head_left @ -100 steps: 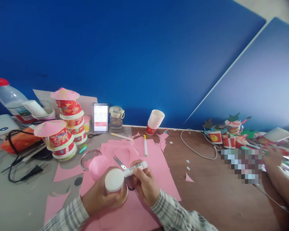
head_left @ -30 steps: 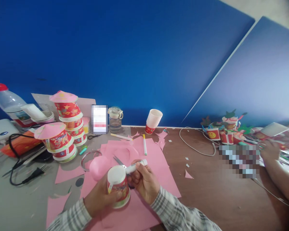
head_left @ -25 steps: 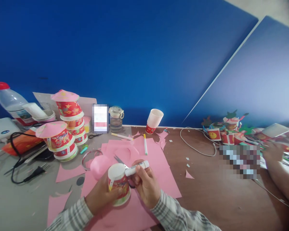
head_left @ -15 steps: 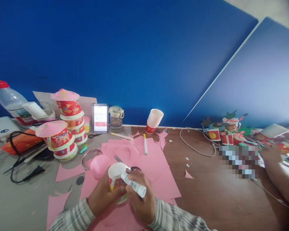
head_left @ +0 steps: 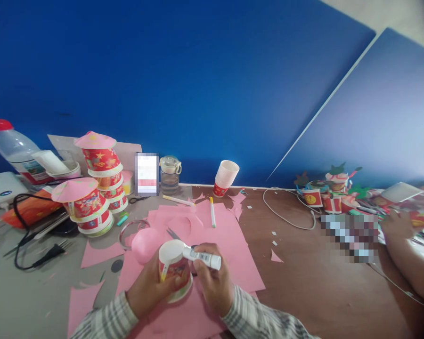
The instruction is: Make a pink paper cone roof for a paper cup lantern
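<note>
A red patterned paper cup (head_left: 178, 268), its round white base facing up, stands over pink paper sheets (head_left: 233, 254). My left hand (head_left: 151, 280) is closed around the cup's left side, thumb across its front. In my right hand (head_left: 214, 282) a white glue stick (head_left: 205, 259) is gripped, its tip at the right edge of the white base; whether it touches I cannot tell. Scissors (head_left: 175, 235) lie behind the cup, their handles partly hidden by my right hand. A pink paper cone (head_left: 146, 246) rests left of the cup.
Stacked cups with pink paper roofs (head_left: 101, 160) stand at the left, near a plug (head_left: 53, 254). A glass jar (head_left: 170, 175), leaning stacked cups (head_left: 224, 179) and a yellow-capped marker (head_left: 212, 213) are farther back. At the right, a co-worker's arm (head_left: 406, 254) reaches among paper crafts.
The glue stick has swung from slanting down across the cup's front to nearly level at its right edge. My right hand has shifted slightly right; my left hand keeps its hold.
</note>
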Demonstrator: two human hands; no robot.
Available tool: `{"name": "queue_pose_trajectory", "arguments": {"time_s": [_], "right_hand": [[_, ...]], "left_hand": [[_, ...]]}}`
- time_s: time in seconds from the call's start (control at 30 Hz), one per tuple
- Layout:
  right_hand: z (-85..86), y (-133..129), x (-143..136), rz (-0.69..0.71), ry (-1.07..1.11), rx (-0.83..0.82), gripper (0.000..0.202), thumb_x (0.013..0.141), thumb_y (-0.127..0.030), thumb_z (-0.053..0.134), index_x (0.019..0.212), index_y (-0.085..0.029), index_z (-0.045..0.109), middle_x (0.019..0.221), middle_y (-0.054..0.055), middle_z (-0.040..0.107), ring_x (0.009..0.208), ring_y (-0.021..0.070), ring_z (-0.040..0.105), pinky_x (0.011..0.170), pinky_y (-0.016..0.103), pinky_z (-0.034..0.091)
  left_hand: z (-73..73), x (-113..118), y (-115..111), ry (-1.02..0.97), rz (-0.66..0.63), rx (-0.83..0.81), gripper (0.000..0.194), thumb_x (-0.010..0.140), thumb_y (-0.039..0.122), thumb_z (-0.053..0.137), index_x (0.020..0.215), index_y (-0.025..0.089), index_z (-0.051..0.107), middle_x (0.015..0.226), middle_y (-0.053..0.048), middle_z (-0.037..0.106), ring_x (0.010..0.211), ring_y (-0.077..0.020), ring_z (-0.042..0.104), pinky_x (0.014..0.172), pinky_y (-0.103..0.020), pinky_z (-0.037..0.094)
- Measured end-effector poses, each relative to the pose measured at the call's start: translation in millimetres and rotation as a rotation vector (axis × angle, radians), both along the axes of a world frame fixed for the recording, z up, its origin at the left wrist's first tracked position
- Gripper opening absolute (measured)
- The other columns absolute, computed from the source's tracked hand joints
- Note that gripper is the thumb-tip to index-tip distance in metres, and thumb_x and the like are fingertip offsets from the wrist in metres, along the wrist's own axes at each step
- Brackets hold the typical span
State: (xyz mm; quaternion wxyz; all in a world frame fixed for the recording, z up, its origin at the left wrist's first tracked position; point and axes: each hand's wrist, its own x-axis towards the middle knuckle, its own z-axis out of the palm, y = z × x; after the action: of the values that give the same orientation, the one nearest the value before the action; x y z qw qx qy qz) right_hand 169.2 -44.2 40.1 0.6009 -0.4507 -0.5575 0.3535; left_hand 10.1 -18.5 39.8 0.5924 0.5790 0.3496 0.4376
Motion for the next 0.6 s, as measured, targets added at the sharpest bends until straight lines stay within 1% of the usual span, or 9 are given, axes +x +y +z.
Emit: {"name": "queue_pose_trajectory", "arguments": {"time_s": [0.07, 0.13, 0.2, 0.27, 0.37, 0.47, 0.53, 0.6], "right_hand": [[-0.6, 6, 0, 0.055, 0.193, -0.159, 0.009, 0.073, -0.027, 0.061, 0.081, -0.023, 0.062, 0.064, -0.002, 0.061, 0.049, 0.0148, 0.055, 0.049, 0.025, 0.049], [-0.2, 12, -2, 0.127, 0.406, -0.285, 0.015, 0.071, -0.035, 0.063, 0.079, -0.022, 0.061, 0.054, -0.005, 0.055, 0.042, 0.0116, 0.048, 0.043, 0.023, 0.046], [0.9, 17, -5, 0.196, 0.578, -0.349, 0.021, 0.068, -0.038, 0.066, 0.079, -0.022, 0.059, 0.047, -0.008, 0.048, 0.038, 0.0092, 0.042, 0.038, 0.019, 0.041], [2.5, 20, -8, 0.248, 0.691, -0.38, 0.025, 0.065, -0.04, 0.068, 0.079, -0.023, 0.057, 0.042, -0.01, 0.043, 0.036, 0.0085, 0.037, 0.036, 0.017, 0.037], [5.3, 25, -9, 0.298, 0.783, -0.445, 0.027, 0.062, -0.042, 0.07, 0.076, -0.023, 0.055, 0.038, -0.011, 0.041, 0.035, 0.0081, 0.034, 0.035, 0.016, 0.034], [8.7, 27, -7, 0.327, 0.803, -0.502, 0.027, 0.061, -0.043, 0.069, 0.072, -0.023, 0.055, 0.038, -0.01, 0.041, 0.034, 0.0078, 0.033, 0.036, 0.017, 0.033], [11.0, 28, -6, 0.341, 0.801, -0.528, 0.027, 0.061, -0.043, 0.069, 0.071, -0.022, 0.055, 0.038, -0.01, 0.042, 0.034, 0.0082, 0.033, 0.036, 0.017, 0.032], [12.6, 28, -5, 0.347, 0.8, -0.539, 0.027, 0.06, -0.043, 0.069, 0.069, -0.022, 0.055, 0.037, -0.01, 0.042, 0.034, 0.0081, 0.033, 0.036, 0.017, 0.03]], "left_hand": [[2.3, -1, 1, -0.043, -0.064, -0.001, 0.042, 0.055, 0.035, 0.071, 0.091, 0.021, 0.054, 0.077, 0.0, 0.066, 0.072, -0.0225, 0.059, 0.062, -0.034, 0.051], [4.2, -2, 1, -0.074, -0.139, -0.007, 0.04, 0.057, 0.034, 0.07, 0.092, 0.021, 0.055, 0.079, -0.001, 0.066, 0.073, -0.0227, 0.059, 0.063, -0.034, 0.051], [4.9, -3, 0, -0.104, -0.198, -0.035, 0.04, 0.058, 0.033, 0.07, 0.093, 0.022, 0.055, 0.079, -0.002, 0.066, 0.074, -0.0235, 0.059, 0.063, -0.035, 0.051], [4.6, -4, -1, -0.12, -0.226, -0.073, 0.041, 0.057, 0.033, 0.071, 0.093, 0.021, 0.056, 0.078, -0.002, 0.067, 0.074, -0.0239, 0.059, 0.062, -0.035, 0.051], [2.6, -5, -2, -0.103, -0.235, -0.103, 0.041, 0.054, 0.033, 0.073, 0.09, 0.021, 0.057, 0.077, -0.002, 0.067, 0.07, -0.0231, 0.059, 0.06, -0.035, 0.051], [-2.1, -5, -2, -0.065, -0.225, -0.112, 0.044, 0.053, 0.035, 0.073, 0.092, 0.022, 0.056, 0.079, -0.003, 0.067, 0.071, -0.0236, 0.059, 0.062, -0.037, 0.051], [-5.9, -6, -1, -0.056, -0.19, -0.105, 0.046, 0.053, 0.035, 0.073, 0.093, 0.022, 0.055, 0.077, -0.002, 0.067, 0.071, -0.0235, 0.059, 0.062, -0.037, 0.051], [-8.0, -5, -1, -0.059, -0.15, -0.082, 0.043, 0.053, 0.035, 0.073, 0.09, 0.022, 0.056, 0.074, -0.001, 0.067, 0.068, -0.0226, 0.059, 0.059, -0.035, 0.051]]}}
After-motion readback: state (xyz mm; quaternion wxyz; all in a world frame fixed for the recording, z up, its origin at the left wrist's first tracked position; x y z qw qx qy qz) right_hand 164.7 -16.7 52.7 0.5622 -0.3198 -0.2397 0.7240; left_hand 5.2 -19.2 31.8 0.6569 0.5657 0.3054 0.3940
